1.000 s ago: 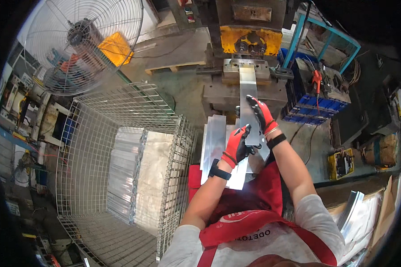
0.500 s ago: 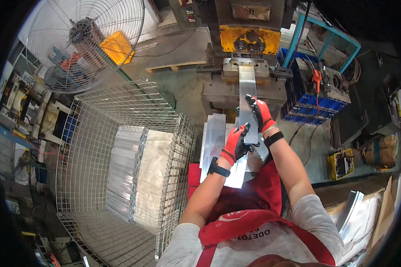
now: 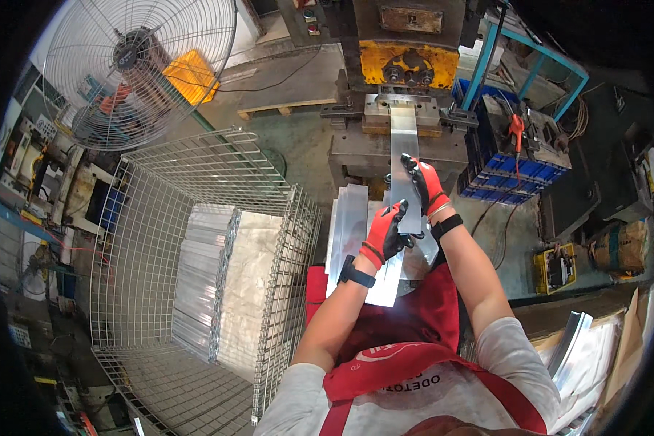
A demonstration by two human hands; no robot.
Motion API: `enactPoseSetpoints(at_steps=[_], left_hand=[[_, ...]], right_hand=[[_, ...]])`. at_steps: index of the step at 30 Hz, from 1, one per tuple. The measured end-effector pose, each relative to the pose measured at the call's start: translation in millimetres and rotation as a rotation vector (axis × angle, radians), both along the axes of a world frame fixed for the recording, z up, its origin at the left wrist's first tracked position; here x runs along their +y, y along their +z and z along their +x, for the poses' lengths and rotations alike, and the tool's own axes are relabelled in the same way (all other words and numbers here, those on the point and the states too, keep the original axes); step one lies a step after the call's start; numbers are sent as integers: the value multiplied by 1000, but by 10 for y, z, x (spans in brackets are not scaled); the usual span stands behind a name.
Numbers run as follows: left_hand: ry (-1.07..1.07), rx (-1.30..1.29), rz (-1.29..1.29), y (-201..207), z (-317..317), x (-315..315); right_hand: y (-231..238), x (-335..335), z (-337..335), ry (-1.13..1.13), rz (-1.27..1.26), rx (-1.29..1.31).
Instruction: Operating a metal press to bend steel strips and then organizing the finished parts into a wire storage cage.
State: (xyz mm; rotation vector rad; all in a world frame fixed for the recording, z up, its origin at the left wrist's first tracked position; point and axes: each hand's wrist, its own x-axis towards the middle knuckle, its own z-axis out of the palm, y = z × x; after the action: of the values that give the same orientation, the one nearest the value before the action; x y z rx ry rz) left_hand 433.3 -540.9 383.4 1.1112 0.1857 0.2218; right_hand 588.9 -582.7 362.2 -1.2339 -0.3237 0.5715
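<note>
A long, flat metal strip (image 3: 405, 163) runs away from me, its far end resting in the die of a press (image 3: 402, 115). My left hand (image 3: 386, 231), in a red and black glove, is closed on the strip's near left edge. Farther up, my right hand (image 3: 424, 185), gloved the same way, grips the strip's right edge, thumb on top. Below and to the left of the strip lie several more shiny metal strips (image 3: 347, 218), stacked near my lap. My fingers under the strip are hidden.
At left stands a wire mesh cage (image 3: 283, 291) holding stacked metal strips (image 3: 200, 283) and a pale sheet (image 3: 251, 291). A large fan (image 3: 134, 58) is behind it. Blue crates (image 3: 501, 178) stand right of the press, and a yellow bin (image 3: 556, 267) sits on the floor.
</note>
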Motion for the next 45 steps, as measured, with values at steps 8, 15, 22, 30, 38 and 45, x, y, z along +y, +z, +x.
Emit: enactPoseSetpoints(at_steps=[8,15,22,30,38,45], left_hand=[[-34,134,-376,61,5,-18],[-82,103,-362,97,-19,16],[-41,90,53,-12,-257,13],[-146,328,1248,405,-996,309],[143,164,1616,599,-1059,370],[303,246,544,126,-829,364]], right_hand=[[-136,-10,50,-37,1,-217],[-44,-16,12,33,79,-93],[-136,-177,-52,59,0,-153],[1008,-793,-773,-52,-697,-1638],[793,-910,-739,677,-973,-1662],[495,-639,-416,100,-362,-404]])
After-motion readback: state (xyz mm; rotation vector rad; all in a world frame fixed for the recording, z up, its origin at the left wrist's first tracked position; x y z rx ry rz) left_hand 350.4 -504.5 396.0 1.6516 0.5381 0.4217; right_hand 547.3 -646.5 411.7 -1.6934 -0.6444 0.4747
